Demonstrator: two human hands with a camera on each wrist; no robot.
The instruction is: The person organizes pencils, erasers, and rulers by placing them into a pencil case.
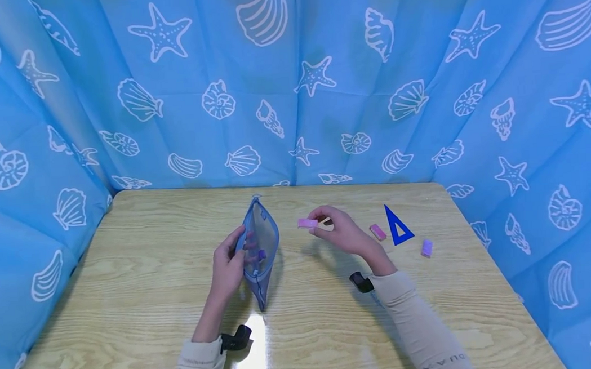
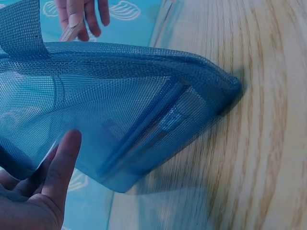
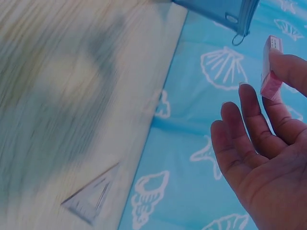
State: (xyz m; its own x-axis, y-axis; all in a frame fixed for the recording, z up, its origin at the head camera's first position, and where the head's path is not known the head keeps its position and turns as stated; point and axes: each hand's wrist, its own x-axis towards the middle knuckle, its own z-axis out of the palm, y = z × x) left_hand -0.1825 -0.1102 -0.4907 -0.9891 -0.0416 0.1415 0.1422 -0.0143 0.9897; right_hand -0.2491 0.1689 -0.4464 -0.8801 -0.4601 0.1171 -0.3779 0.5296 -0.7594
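Note:
A blue mesh zip pouch (image 1: 263, 231) stands upright with its mouth spread apart, and my left hand (image 1: 227, 266) grips its left side. Through the mesh in the left wrist view, the pouch (image 2: 96, 91) shows long thin items and something purple low inside. My right hand (image 1: 343, 232) pinches a pink block (image 1: 307, 223) between thumb and finger, just right of the pouch and apart from it. In the right wrist view the block (image 3: 271, 72) is held at the fingertips, other fingers spread.
Right of my right hand, a second pink block (image 1: 377, 232), a blue triangle ruler (image 1: 398, 226) and a purple block (image 1: 427, 248) lie on the wooden table (image 1: 143, 273). A blue curtain (image 1: 292, 122) with white shells surrounds the table's back and sides.

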